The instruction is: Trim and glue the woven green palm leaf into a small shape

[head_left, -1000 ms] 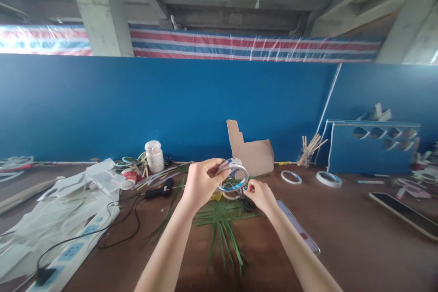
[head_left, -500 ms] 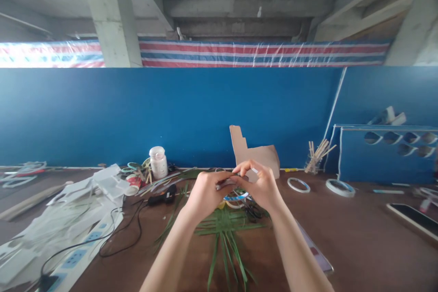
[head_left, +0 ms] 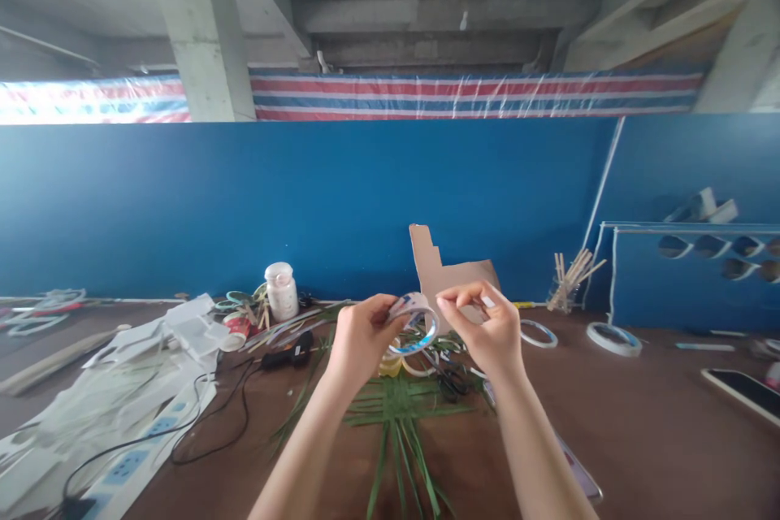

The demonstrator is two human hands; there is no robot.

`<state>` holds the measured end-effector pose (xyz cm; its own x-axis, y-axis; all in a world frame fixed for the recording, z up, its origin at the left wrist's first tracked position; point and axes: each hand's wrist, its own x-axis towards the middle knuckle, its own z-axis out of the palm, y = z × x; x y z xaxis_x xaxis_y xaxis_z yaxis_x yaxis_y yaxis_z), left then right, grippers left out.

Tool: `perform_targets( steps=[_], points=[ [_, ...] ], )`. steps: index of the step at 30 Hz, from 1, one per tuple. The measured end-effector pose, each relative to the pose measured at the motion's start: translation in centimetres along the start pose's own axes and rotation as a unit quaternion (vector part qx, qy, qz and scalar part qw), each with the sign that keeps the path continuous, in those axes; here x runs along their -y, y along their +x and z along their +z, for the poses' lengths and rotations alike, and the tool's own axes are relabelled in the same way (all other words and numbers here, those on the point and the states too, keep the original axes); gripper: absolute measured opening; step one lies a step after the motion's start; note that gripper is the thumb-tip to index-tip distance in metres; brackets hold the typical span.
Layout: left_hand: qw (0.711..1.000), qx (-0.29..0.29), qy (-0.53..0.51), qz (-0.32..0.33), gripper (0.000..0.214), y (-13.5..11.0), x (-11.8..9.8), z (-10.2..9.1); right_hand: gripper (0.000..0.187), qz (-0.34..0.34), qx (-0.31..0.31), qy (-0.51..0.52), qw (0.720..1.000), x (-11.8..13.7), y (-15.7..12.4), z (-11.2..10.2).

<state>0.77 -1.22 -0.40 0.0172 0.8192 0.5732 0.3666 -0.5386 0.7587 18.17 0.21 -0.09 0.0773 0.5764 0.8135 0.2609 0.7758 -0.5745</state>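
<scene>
Left hand [head_left: 369,333]: gripping a thin white-and-blue tape roll [head_left: 413,303]
Roll axis: tilted, its round opening facing the person
Right hand [head_left: 484,321]: empty, fingertips narrowly pinched, just beside the roll

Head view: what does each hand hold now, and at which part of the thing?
The left hand holds a roll of tape by its upper left edge. The right hand is pinched; whether it holds something small cannot be told.
</scene>
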Motion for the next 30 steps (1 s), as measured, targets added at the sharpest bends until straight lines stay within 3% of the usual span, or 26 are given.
perform_targets(
  steps=[8,15,30],
  points=[
    [0.995,-0.063,-0.069,-0.029,0.018,0.2,-0.6,0.1,0.011,-0.075,0.114,-0.149,0.979,1.2,-1.7,2.9],
    [0.969,-0.016,-0.223,-0.108,0.031,0.3,-0.5,0.6,0.016,-0.118,0.1,-0.207,0.966,0.7,-2.1,3.6],
    [0.949,-0.08,-0.287,-0.104,0.033,0.2,0.1,1.4,0.011,-0.089,0.077,-0.234,0.965,1.0,-3.5,4.6]
  ],
)
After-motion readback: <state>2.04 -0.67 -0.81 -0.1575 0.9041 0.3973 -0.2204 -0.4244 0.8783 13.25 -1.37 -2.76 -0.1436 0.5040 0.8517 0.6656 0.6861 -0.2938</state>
